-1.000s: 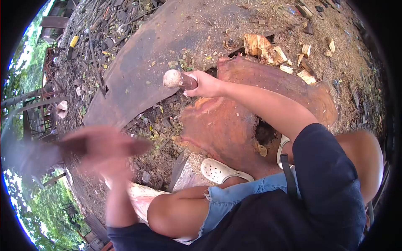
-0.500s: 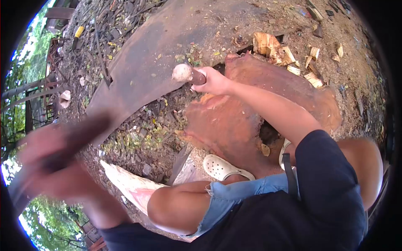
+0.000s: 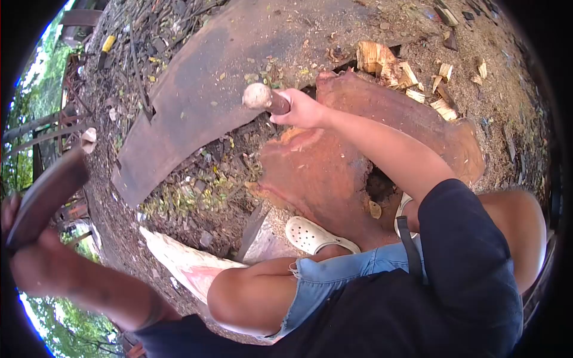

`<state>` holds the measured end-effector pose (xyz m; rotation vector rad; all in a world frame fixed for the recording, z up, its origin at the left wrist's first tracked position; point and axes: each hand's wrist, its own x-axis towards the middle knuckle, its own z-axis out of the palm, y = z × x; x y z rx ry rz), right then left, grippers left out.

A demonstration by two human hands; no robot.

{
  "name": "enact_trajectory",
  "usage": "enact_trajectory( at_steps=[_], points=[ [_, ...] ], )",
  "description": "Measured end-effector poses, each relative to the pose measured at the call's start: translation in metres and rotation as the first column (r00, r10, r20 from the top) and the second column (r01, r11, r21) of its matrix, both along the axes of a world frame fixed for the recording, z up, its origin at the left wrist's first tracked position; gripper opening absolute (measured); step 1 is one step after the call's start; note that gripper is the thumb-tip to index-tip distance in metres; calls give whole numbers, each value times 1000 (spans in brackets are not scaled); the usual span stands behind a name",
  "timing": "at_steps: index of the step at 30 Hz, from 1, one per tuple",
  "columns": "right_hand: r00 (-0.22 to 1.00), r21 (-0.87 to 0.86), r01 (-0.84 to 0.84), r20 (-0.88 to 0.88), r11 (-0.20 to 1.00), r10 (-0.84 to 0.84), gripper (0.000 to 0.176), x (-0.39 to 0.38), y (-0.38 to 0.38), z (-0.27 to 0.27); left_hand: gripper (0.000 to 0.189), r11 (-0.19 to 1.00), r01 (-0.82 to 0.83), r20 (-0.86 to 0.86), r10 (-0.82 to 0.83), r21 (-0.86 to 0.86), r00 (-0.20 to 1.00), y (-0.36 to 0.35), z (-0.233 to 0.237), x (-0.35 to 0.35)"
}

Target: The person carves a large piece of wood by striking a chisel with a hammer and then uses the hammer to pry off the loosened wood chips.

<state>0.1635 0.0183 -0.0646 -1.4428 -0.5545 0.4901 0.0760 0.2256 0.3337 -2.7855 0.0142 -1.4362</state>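
Note:
My right hand [image 3: 303,109] is wrapped round a thick wooden stick [image 3: 276,102]; its pale, rounded end points up towards me, and its lower part is hidden. Beneath that forearm lies a broad reddish-brown wood slab [image 3: 322,173] with a dark hole in it. Raised at the far left, my left hand [image 3: 36,250] is closed on a dark, broad, slightly curved club-like piece [image 3: 51,194], whose exact kind I cannot make out. The left fingers are partly hidden behind it.
Split wood chunks [image 3: 376,58] lie beyond the slab. A flat brown sheet [image 3: 191,113] covers ground at upper left. A yellow-handled tool [image 3: 107,45] rests among debris. Near my knee is a pale stripped log [image 3: 179,253]. My white clog [image 3: 313,235] is beside the slab.
My left hand and the dark piece have swung up and outward to the left, and the blur on them is less. My right hand keeps its hold on the stick, almost unmoved.

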Motion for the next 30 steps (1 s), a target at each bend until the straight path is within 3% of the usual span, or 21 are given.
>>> enact_trajectory(
  at_steps=[1, 2, 3, 5, 6, 7, 9, 10, 12, 13, 15, 16, 18, 19, 21, 22, 23, 25, 28, 29, 30],
  points=[
    [1000, 24, -2, -11, 1000, 2, 30, -2, 1, 2, 25, 953, -138, -47, 157, 270, 987, -8, -39, -1],
    [1000, 47, 2, -13, 999, -1, 32, -1, -1, 6, 21, 998, 63, -291, -61, -1, 955, -21, -98, -11],
    [1000, 69, 9, -17, 998, -8, 34, 0, -3, 9, 19, 941, 22, -569, -222, -337, 792, -37, -155, -27],
    [999, 86, -27, -38, 996, 30, 35, -8, -2, 6, 20, 685, -434, -811, -481, -585, 333, -62, -205, -41],
    [1000, 75, -3, 3, 997, 3, 35, -6, -3, 3, 14, 615, -639, -884, -379, -462, 275, -64, -186, -37],
    [998, 75, 45, 48, 996, -48, 35, 1, -3, 1, 15, 558, -604, -816, -475, -569, 329, -49, -167, -31],
    [998, 42, 54, -26, 998, -53, 35, -2, 0, -3, 15, 759, -491, -878, -217, -427, 427, -41, -112, -31],
    [997, 35, 83, -2, 996, -83, 34, 2, -3, -2, 16, 809, -422, -805, -105, -410, 584, -42, -76, -27],
    [994, 21, 105, -5, 994, -105, 34, -8, -1, -4, 14, 720, -32, -424, -372, -694, 825, -9, -4, -26],
    [995, 12, 103, -1, 995, -103, 35, -7, 0, -6, 17, 514, 83, -274, -579, -854, 768, 2, 39, -23],
    [995, -4, 104, 6, 995, -104, 35, -4, 4, -12, 19, 918, 67, -364, -221, -390, 905, -2, 31, -16],
    [983, 83, 185, 1, 979, -186, 35, -6, 11, -20, 22, 996, -2, -322, -29, -94, 946, -7, 20, -12],
    [973, 71, 221, 46, 973, -224, 33, -10, 15, -19, 21, 996, -43, -266, 63, 82, 962, -27, -51, -15],
    [965, 65, 245, 77, 967, -249, 31, -8, 12, -14, 20, 998, -35, -400, 15, -43, 916, -42, -100, -25],
    [983, 36, 182, -12, 983, -182, 33, -13, 6, 2, 20, 846, -287, -777, -213, -450, 592, -77, -194, -50],
    [980, 87, 197, -47, 977, -193, 33, -20, 9, 2, 21, 666, -487, -810, -337, -565, 479, -90, -204, -57],
    [973, 132, 228, -65, 965, -221, 32, -12, 4, 1, 21, 553, -562, -786, -378, -615, 488, -94, -187, -57],
    [970, 61, 241, -5, 969, -241, 32, -4, 0, -6, 21, 646, -588, -867, -275, -487, 416, -88, -131, -40],
    [971, -48, 236, 40, 971, -234, 28, -8, 6, -10, 28, 936, -345, -737, 181, -74, 651, -26, -47, -48],
    [967, -45, 255, 45, 966, -253, 27, -12, 7, -8, 27, 858, -176, -570, -156, -483, 807, -16, 1, -44],
    [960, -38, 277, 59, 960, -274, 27, -11, 9, -7, 26, 780, 11, -328, -275, -625, 904, -11, 39, -38]
  ],
)
